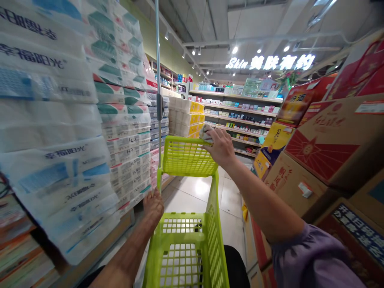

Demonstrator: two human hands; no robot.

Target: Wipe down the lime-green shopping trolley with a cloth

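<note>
A lime-green plastic shopping cart (213,224) stands directly in front of me, with slatted sides and a grid floor. Its smaller upper basket (190,158) sits at the far end. My right hand (222,147) is closed round a crumpled greyish-white cloth (206,133), which rests against the top right corner of that basket. On the left side, my left hand (153,206) wraps round the cart's edge, near the foot of a tall metal pole (158,60). Some of the left fingers are hidden behind the hand.
Stacked packs of tissue paper (120,120) line the left side closely. Cardboard cartons (333,140) are piled on the right. Beyond the cart, a light tiled floor (198,188) leads to shelves of small boxed goods (237,106) under a lit sign (270,62).
</note>
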